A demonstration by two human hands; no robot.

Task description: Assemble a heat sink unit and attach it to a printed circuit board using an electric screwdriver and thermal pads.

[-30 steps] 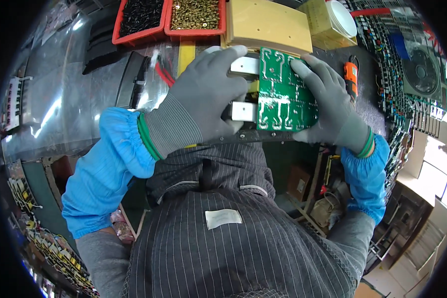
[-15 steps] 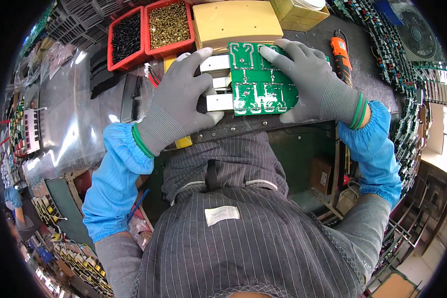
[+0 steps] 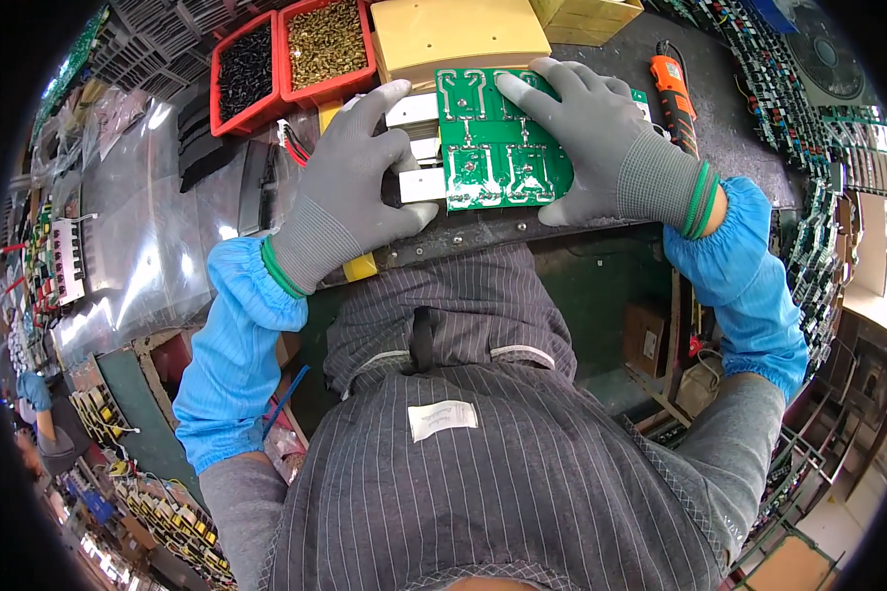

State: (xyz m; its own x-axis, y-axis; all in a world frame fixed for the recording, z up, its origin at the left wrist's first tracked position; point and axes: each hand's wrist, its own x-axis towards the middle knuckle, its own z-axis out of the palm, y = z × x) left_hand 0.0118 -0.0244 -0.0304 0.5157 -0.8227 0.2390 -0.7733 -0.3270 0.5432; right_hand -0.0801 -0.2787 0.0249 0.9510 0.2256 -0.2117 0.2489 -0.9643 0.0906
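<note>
Both gloved hands, left hand [image 3: 350, 192] and right hand [image 3: 606, 148], stay clamped on the green circuit board [image 3: 498, 153], unchanged. Fingers cover its far edge; the metal parts [image 3: 419, 148] beneath are half hidden.

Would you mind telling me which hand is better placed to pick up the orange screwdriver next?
Probably the right hand: it rests on the green circuit board's right side, just beside the orange screwdriver. The left hand grips the board's opposite edge.
</note>
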